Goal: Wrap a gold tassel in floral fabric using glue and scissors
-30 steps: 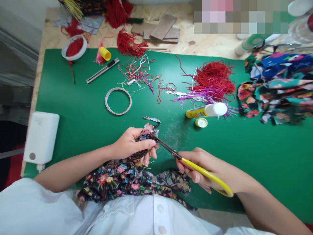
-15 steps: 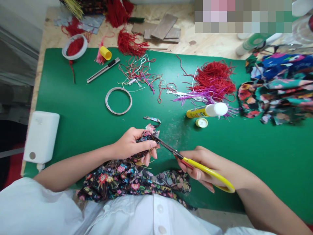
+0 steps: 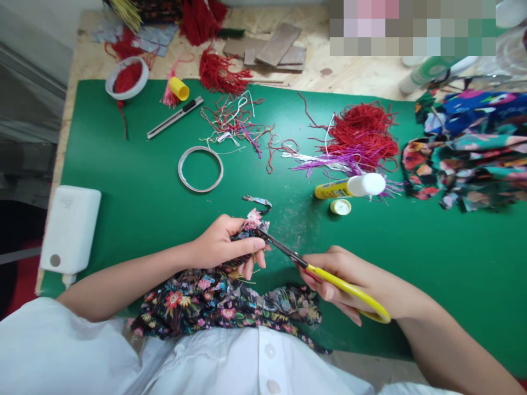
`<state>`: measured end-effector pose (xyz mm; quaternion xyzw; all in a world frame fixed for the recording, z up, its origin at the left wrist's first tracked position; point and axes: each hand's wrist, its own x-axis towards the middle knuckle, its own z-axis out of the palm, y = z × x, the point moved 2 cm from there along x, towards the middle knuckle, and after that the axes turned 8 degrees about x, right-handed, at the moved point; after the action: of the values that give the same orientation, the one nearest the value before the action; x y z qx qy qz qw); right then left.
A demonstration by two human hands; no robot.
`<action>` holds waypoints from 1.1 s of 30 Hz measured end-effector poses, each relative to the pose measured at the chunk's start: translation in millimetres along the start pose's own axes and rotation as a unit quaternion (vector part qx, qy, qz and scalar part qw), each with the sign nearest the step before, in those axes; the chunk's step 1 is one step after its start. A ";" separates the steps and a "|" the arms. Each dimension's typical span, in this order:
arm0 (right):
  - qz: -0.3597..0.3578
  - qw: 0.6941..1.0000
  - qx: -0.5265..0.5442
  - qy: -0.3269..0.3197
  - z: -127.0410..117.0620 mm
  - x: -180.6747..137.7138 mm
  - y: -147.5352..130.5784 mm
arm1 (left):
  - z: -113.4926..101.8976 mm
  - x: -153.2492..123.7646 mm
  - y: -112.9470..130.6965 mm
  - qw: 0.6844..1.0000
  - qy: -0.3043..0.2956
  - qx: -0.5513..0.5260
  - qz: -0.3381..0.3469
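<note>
Black floral fabric (image 3: 214, 299) lies bunched along the table's near edge, and a gathered end of it rises into my left hand (image 3: 224, 241). The fingers and thumb of that hand pinch it. My right hand (image 3: 335, 280) grips a pair of scissors (image 3: 346, 288) with yellow handles and dark blades. Their blade tips reach the pinched fabric beside my left thumb; exactly how the blades sit in the folds is hidden. Just beyond lies a small cut strip of fabric (image 3: 259, 202) on the green mat (image 3: 411, 247).
A glue stick (image 3: 335, 189) and a small round cap (image 3: 340, 207) stand ahead of my right hand. Farther off lie a tape ring (image 3: 180, 170), a box cutter (image 3: 175, 118), red threads (image 3: 362, 131) and fabric strips (image 3: 473, 153). A white power bank (image 3: 71, 227) is at left.
The scissors' yellow handle has shifted slightly inward, the handles closing a little. My left hand keeps its pinch on the fabric, and the view has moved very slightly.
</note>
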<state>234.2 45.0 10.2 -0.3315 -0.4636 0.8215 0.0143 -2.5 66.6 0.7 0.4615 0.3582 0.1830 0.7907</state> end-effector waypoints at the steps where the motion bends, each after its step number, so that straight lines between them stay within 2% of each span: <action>1: 0.003 1.000 0.001 0.001 0.2 0.1 -0.1 | 0.1 0.1 0.1 1.000 0.000 -0.002 0.003; 17: 0.018 1.000 -0.002 0.004 5.0 2.8 -4.8 | 0.3 0.6 -1.2 1.000 -0.009 -0.007 0.007; 24: 0.015 1.000 -0.013 0.004 5.9 4.5 -5.7 | -0.4 -0.1 -2.3 0.999 -0.018 0.028 -0.009; 29: 0.013 1.000 -0.020 0.003 7.1 5.7 -6.3 | -1.0 -2.1 -7.5 0.998 -0.032 0.050 0.007; 33: 0.020 1.000 -0.011 0.000 5.8 5.3 -2.3 | -1.3 -2.5 -9.8 0.999 -0.035 0.026 0.016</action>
<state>226.2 43.7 11.2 -0.3411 -0.4656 0.8166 -0.0058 -5.5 60.8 -7.2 0.4940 0.3273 0.1695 0.7875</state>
